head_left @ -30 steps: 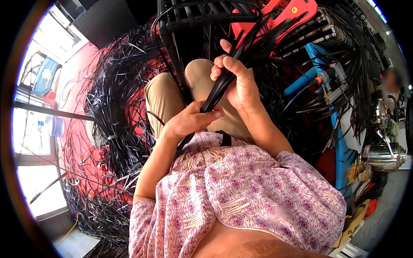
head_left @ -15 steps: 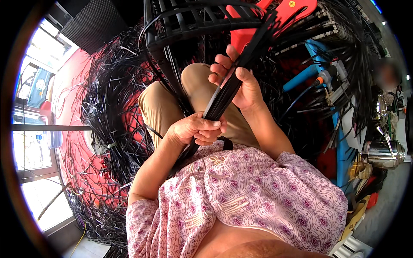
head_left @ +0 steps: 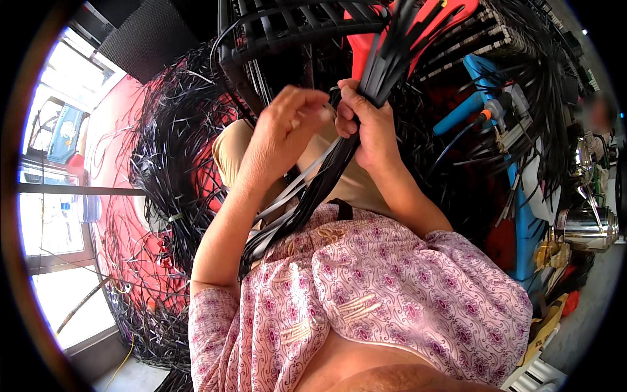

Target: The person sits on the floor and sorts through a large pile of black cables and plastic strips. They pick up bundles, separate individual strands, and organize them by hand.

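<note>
My right hand (head_left: 370,127) is closed around a bundle of flat black plastic strips (head_left: 385,77). Above the fist the strip ends fan out toward the top right; below it they trail down across my lap and the patterned shirt. Just left of the bundle, my left hand (head_left: 287,127) is raised with its fingers bent and drawn together. Its fingertips are slightly blurred, and what they pinch, if anything, does not show.
A black slatted frame (head_left: 307,29) stands ahead, beside a red plastic seat (head_left: 358,55). Tangled black strips (head_left: 170,137) heap over the red floor on the left. At right are a blue stand (head_left: 482,78), a woven piece (head_left: 467,42), a metal pot (head_left: 584,230) and a blurred person (head_left: 595,114).
My left hand has let go of the bundle's lower part and risen up and left. My right hand, loosely open before, now grips the bundle, whose lower strips hang looser.
</note>
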Available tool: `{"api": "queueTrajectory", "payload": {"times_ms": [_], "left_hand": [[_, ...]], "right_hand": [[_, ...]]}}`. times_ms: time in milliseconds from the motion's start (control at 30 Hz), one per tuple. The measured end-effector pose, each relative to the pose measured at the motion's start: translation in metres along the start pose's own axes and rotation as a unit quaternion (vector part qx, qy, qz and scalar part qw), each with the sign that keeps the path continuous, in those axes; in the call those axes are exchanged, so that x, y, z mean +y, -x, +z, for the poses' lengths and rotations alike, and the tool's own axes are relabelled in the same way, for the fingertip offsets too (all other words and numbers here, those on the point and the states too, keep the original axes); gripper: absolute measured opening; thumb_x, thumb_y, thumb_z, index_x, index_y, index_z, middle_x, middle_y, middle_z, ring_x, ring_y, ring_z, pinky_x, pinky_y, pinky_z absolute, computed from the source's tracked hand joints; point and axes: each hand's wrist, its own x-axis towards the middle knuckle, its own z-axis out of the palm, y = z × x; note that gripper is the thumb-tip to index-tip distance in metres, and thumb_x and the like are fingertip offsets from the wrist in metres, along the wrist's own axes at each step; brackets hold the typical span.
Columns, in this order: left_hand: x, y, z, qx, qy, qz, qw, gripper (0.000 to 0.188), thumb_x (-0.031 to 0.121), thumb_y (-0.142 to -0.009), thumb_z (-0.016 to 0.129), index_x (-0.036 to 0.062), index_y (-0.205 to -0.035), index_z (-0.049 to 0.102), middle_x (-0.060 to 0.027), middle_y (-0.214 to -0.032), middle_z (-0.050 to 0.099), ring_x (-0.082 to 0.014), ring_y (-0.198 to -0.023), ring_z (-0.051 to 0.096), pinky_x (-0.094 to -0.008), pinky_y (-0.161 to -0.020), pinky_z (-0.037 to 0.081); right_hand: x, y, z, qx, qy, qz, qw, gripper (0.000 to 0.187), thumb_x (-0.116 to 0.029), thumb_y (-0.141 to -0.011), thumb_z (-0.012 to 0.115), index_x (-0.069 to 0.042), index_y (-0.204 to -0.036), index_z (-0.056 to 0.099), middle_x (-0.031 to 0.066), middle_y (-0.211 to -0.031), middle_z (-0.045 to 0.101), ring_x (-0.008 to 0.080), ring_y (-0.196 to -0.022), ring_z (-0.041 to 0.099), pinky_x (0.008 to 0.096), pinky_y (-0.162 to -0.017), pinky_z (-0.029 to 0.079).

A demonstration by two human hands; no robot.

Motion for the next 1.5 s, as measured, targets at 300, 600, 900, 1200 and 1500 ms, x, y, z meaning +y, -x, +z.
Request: {"api": "queueTrajectory", "payload": {"times_ms": [300,600,900,1200,1500], "left_hand": [[0.105,-0.039,-0.021,0.175,0.021,0.103,0.979,0.026,0.019,-0.090,0.064,0.0038,-0.111,0.068,-0.0001,-0.079,0.065,-0.0042,-0.061,0.058,-0.0191,-0.052,0.042],[0.142,-0.079,-0.040,0.101,0.006,0.141,0.985,0.026,0.024,-0.085,0.071,0.0041,-0.101,0.071,0.0021,-0.071,0.061,-0.0036,-0.053,0.050,-0.0199,-0.051,0.043],[0.147,-0.083,-0.062,0.081,-0.018,0.052,0.995,0.016,0.019,-0.083,0.073,0.0031,-0.083,0.071,0.0028,-0.061,0.058,-0.0046,-0.050,0.049,-0.0215,-0.048,0.039],[0.121,-0.101,-0.066,0.060,-0.108,-0.002,0.992,0.018,0.018,-0.081,0.072,0.0025,-0.072,0.069,-0.0007,-0.054,0.055,-0.0077,-0.046,0.047,-0.0278,-0.044,0.038],[0.113,-0.098,-0.065,0.054,-0.073,-0.028,0.995,0.022,0.018,-0.080,0.074,0.0022,-0.067,0.067,-0.0004,-0.053,0.055,-0.0076,-0.046,0.048,-0.0253,-0.043,0.036]], "right_hand": [[-0.007,0.034,0.008,-0.087,0.031,0.008,0.996,0.015,-0.016,-0.090,0.065,-0.004,-0.096,0.059,-0.0006,-0.066,0.050,0.0051,-0.048,0.041,0.0200,-0.043,0.032],[0.001,0.059,0.013,-0.153,0.083,0.021,0.985,0.019,-0.019,-0.089,0.068,-0.005,-0.100,0.062,-0.0004,-0.065,0.050,0.0055,-0.051,0.043,0.0188,-0.045,0.033],[0.002,0.062,0.016,-0.195,0.054,0.015,0.979,0.026,-0.020,-0.090,0.067,-0.005,-0.110,0.061,0.0041,-0.073,0.055,0.0082,-0.054,0.048,0.0201,-0.050,0.038],[0.008,0.058,0.017,-0.243,-0.011,0.046,0.969,0.041,-0.025,-0.088,0.068,-0.003,-0.121,0.055,0.0110,-0.077,0.061,0.0140,-0.056,0.056,0.0246,-0.047,0.042],[0.012,0.053,0.014,-0.256,-0.098,0.071,0.959,0.038,-0.024,-0.093,0.061,-0.006,-0.125,0.052,0.0131,-0.079,0.062,0.0170,-0.058,0.057,0.0277,-0.050,0.047]]}}
